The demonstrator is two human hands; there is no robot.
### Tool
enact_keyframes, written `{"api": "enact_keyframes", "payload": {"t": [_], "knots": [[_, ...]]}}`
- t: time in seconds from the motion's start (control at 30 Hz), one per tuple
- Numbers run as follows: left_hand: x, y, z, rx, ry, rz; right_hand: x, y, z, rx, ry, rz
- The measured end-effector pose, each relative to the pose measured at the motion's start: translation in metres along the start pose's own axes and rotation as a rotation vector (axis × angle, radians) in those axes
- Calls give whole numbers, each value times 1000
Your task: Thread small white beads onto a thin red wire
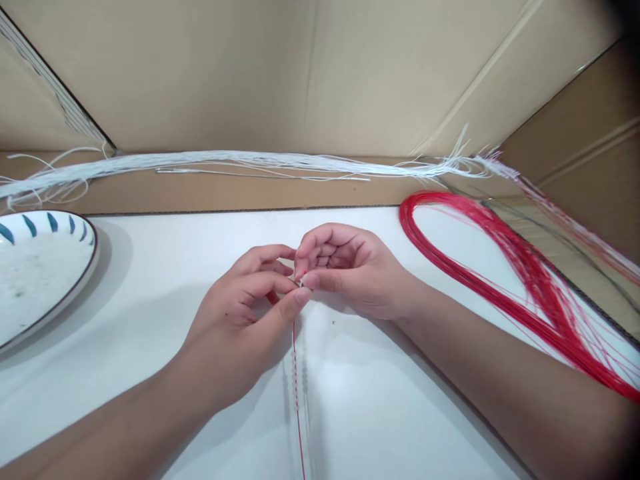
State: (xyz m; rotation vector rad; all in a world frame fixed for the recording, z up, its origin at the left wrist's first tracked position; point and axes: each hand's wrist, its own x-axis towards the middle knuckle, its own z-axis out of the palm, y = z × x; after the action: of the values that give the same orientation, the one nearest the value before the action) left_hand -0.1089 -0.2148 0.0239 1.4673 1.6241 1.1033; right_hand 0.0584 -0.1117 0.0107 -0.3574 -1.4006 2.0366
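My left hand [250,307] and my right hand [350,270] meet over the middle of the white table, thumb and forefinger pinched on each. Between their fingertips is the upper end of a thin red cord [294,333], with a small whitish bit showing at the pinch. Down from my fingers the cord hangs toward the front edge of the view. Small clear or whitish beads [295,383] appear to be strung along its middle stretch. My fingertips partly cover what is pinched, so its exact form is hidden.
At the left stands a white plate [45,293] with a dark rim and blue-green leaf marks. A looped bundle of red cords [450,267] lies at the right. White cords [250,160] stretch along the back on cardboard [250,197]. Cardboard walls [225,73] rise behind.
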Motion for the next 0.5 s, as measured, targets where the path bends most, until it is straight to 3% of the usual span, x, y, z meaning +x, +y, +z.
{"api": "enact_keyframes", "payload": {"t": [0.27,0.5], "knots": [[-3,12,0,-137,25,-125,2,5,-3,106,-6,117],[-2,12,-3,-146,25,-160,3,7,-1,60,-4,68]]}}
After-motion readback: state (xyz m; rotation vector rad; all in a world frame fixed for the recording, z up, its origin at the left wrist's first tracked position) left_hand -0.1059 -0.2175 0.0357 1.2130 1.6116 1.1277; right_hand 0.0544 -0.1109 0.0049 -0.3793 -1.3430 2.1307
